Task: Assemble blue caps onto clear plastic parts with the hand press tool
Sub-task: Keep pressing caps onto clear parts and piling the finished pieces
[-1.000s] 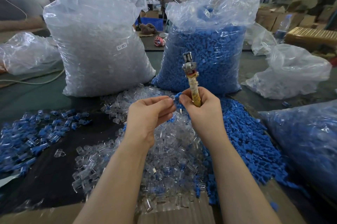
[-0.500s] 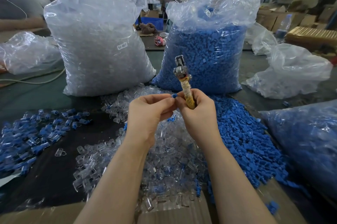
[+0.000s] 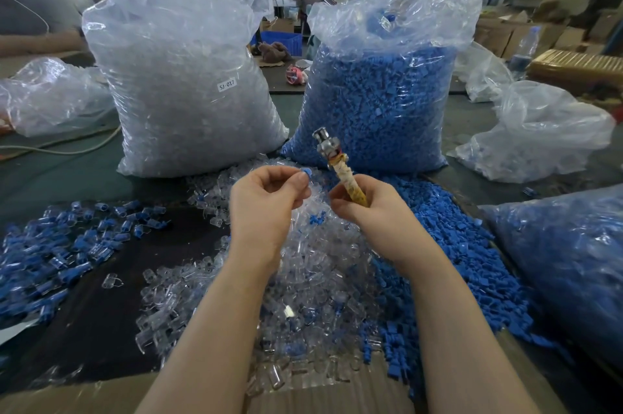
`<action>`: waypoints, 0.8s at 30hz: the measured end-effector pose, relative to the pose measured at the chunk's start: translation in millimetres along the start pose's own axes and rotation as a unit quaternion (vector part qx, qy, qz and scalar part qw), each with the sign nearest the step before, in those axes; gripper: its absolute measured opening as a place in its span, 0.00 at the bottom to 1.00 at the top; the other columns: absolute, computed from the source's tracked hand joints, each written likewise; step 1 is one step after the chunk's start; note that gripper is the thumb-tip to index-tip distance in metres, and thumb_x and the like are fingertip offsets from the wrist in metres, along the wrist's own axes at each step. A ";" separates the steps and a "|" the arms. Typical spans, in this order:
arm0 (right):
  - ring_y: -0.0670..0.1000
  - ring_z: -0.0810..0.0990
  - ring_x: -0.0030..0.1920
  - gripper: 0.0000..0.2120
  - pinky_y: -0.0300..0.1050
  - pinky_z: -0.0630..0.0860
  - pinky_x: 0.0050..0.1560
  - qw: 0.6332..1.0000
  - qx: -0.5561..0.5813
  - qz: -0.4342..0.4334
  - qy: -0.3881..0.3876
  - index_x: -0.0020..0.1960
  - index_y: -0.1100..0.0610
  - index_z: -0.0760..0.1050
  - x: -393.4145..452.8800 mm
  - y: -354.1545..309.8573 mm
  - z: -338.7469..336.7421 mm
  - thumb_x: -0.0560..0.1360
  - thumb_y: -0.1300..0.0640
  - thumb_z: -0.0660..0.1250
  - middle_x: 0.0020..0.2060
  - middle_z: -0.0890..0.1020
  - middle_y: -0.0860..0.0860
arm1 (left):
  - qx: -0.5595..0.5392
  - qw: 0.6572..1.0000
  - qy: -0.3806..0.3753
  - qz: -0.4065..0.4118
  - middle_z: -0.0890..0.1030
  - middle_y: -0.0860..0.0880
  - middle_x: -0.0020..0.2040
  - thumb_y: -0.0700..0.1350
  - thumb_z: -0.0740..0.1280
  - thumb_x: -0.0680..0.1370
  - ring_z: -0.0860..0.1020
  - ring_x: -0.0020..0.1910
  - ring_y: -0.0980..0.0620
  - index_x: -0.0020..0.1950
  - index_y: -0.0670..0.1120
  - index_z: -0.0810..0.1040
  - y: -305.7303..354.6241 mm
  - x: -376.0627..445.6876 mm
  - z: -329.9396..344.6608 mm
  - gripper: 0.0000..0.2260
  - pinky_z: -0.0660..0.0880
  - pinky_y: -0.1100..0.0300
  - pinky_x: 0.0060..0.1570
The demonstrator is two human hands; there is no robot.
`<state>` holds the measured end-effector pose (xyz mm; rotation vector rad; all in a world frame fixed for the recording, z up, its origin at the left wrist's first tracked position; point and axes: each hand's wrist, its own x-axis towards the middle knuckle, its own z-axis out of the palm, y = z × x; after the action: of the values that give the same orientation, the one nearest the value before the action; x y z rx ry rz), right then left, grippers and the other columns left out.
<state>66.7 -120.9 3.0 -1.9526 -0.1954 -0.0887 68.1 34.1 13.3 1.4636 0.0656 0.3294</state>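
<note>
My left hand [image 3: 266,201] pinches a small part with a blue cap [image 3: 305,173] at its fingertips, above the heap of clear plastic parts [image 3: 303,282]. My right hand [image 3: 374,207] grips the hand press tool [image 3: 338,167] by its taped yellowish handle, with the metal head tilted up and to the left. A small gap separates the two hands. A pile of loose blue caps [image 3: 451,245] lies to the right of the clear heap. Finished blue-capped pieces [image 3: 57,245] are spread over the dark mat on the left.
Behind the piles stand a tall bag of clear parts [image 3: 188,83] and a tall bag of blue caps [image 3: 377,93]. Another blue-filled bag [image 3: 569,261] lies at the right. Crumpled clear bags [image 3: 539,133] sit at the far right and far left. Cardboard [image 3: 101,396] edges the front.
My hands have drawn apart: the left holds the capped part away from the tool. The tool's head has tipped further left.
</note>
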 end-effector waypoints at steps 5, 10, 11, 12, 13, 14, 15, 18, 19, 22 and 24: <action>0.51 0.73 0.38 0.05 0.48 0.70 0.42 0.996 -0.048 0.014 -0.076 0.50 0.57 0.76 -1.5 5.2 -4.6 0.75 0.59 0.69 0.39 0.77 0.53 | -0.025 1.000 0.005 0.013 0.82 0.52 0.32 0.35 0.70 0.76 0.80 0.33 0.58 0.42 0.43 0.81 0.4 4.6 -6.8 0.05 0.78 0.66 0.36; 0.51 0.73 0.38 0.14 0.48 0.70 0.41 0.993 -0.059 0.021 -0.104 0.52 0.57 0.74 -1.4 3.1 -3.1 0.69 0.53 0.69 0.41 0.76 0.54 | -0.019 0.999 -0.016 0.028 0.82 0.53 0.32 0.34 0.70 0.76 0.81 0.33 0.58 0.42 0.44 0.80 0.1 8.1 -13.4 0.06 0.78 0.66 0.38; 0.51 0.73 0.38 0.15 0.48 0.70 0.40 0.992 -0.063 0.022 -0.105 0.52 0.56 0.73 -1.8 2.6 -3.3 0.67 0.51 0.68 0.41 0.76 0.54 | -0.018 0.999 -0.020 0.030 0.83 0.53 0.32 0.34 0.70 0.76 0.81 0.34 0.58 0.42 0.44 0.80 0.0 8.3 -14.1 0.06 0.79 0.66 0.39; 0.50 0.72 0.37 0.16 0.48 0.70 0.39 0.992 -0.067 0.021 -0.105 0.52 0.55 0.73 -1.9 2.3 -3.4 0.66 0.50 0.67 0.40 0.75 0.52 | -0.019 0.999 -0.023 0.031 0.83 0.53 0.32 0.34 0.70 0.76 0.81 0.34 0.58 0.42 0.44 0.80 -0.2 8.4 -14.6 0.06 0.79 0.66 0.39; 0.49 0.72 0.36 0.16 0.47 0.69 0.38 0.992 -0.072 0.018 -0.105 0.51 0.55 0.73 -2.1 2.4 -3.5 0.66 0.51 0.67 0.39 0.75 0.51 | -0.021 0.999 -0.025 0.030 0.83 0.53 0.33 0.34 0.70 0.76 0.81 0.34 0.57 0.42 0.44 0.80 -0.3 8.6 -15.0 0.06 0.78 0.66 0.39; 0.49 0.71 0.35 0.14 0.47 0.69 0.37 0.992 -0.075 0.015 -0.104 0.51 0.55 0.72 -2.1 3.1 -3.4 0.67 0.52 0.67 0.38 0.74 0.50 | -0.022 0.999 -0.027 0.028 0.83 0.53 0.33 0.34 0.70 0.76 0.81 0.34 0.57 0.43 0.44 0.80 -0.5 8.8 -15.3 0.06 0.78 0.66 0.39; 0.49 0.71 0.34 0.13 0.47 0.68 0.37 0.992 -0.077 0.010 -0.104 0.51 0.55 0.72 -1.8 4.2 -3.4 0.68 0.54 0.68 0.37 0.74 0.50 | -0.023 0.999 -0.029 0.027 0.83 0.52 0.33 0.34 0.70 0.76 0.82 0.34 0.57 0.43 0.44 0.80 -0.5 8.9 -15.7 0.06 0.78 0.66 0.39; 0.49 0.70 0.34 0.09 0.48 0.68 0.36 0.991 -0.089 0.001 -0.099 0.51 0.55 0.70 -0.4 7.0 -2.9 0.73 0.60 0.69 0.37 0.73 0.51 | -0.023 0.999 -0.038 0.025 0.83 0.52 0.35 0.34 0.70 0.76 0.82 0.35 0.56 0.43 0.44 0.81 -0.6 9.1 -16.3 0.05 0.78 0.66 0.39; 0.49 0.70 0.34 0.09 0.48 0.68 0.36 0.991 -0.093 0.001 -0.100 0.50 0.55 0.70 -0.3 7.3 -2.7 0.73 0.61 0.68 0.37 0.73 0.51 | -0.025 0.999 -0.040 0.025 0.83 0.52 0.34 0.34 0.70 0.76 0.82 0.35 0.56 0.43 0.44 0.81 -0.5 8.7 -16.3 0.05 0.78 0.66 0.39; 0.50 0.70 0.34 0.10 0.48 0.68 0.36 0.989 -0.106 -0.001 -0.103 0.51 0.56 0.69 -0.3 7.0 -2.7 0.73 0.62 0.67 0.38 0.73 0.54 | -0.028 0.998 -0.047 0.022 0.83 0.52 0.35 0.35 0.70 0.76 0.82 0.35 0.56 0.44 0.43 0.80 -0.1 8.7 -16.4 0.04 0.78 0.66 0.39; 0.50 0.69 0.33 0.09 0.48 0.68 0.35 0.988 -0.117 -0.007 -0.101 0.50 0.55 0.69 -0.6 6.6 -2.7 0.72 0.63 0.66 0.38 0.73 0.54 | -0.027 0.998 -0.054 0.021 0.83 0.52 0.35 0.35 0.69 0.76 0.82 0.36 0.56 0.44 0.43 0.80 0.2 8.9 -17.1 0.04 0.79 0.66 0.39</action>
<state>67.4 -125.8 -2.1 -2.1955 -0.3446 0.0823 72.4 52.8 12.9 1.4277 -0.0609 0.2822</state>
